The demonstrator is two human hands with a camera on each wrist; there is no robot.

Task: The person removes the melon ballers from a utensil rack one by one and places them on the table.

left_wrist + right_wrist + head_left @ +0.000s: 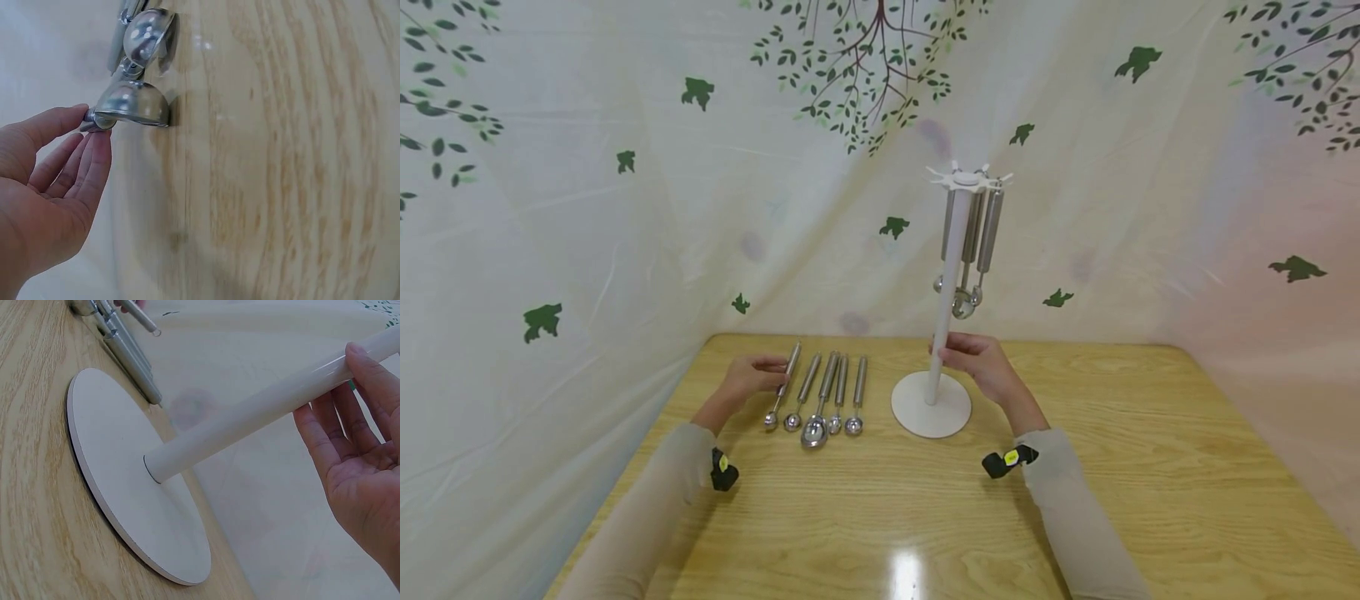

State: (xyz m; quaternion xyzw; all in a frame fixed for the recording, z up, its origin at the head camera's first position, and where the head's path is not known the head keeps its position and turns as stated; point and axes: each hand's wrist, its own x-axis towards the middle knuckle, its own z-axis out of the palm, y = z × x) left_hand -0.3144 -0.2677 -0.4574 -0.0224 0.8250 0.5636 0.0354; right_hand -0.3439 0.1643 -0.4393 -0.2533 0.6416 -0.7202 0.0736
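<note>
My left hand [745,381] pinches the handle of the leftmost metal scoop [771,421] between thumb and fingers. Its handle end tilts up off the table in the right wrist view, and its round bowl [134,103] shows beyond the fingertips in the left wrist view. To its right lie several more scoops [815,432] in a row, handles pointing away from me. My right hand [988,367] holds the lower pole of a white stand [951,275], thumb on one side and fingers on the other. The stand's round base [131,494] rests on the table.
Metal scoops [992,229] hang from the hooked white top [966,179] of the stand, on its far and right side. The wooden table [850,517] ends at the back against a pale curtain [820,250] printed with leaves.
</note>
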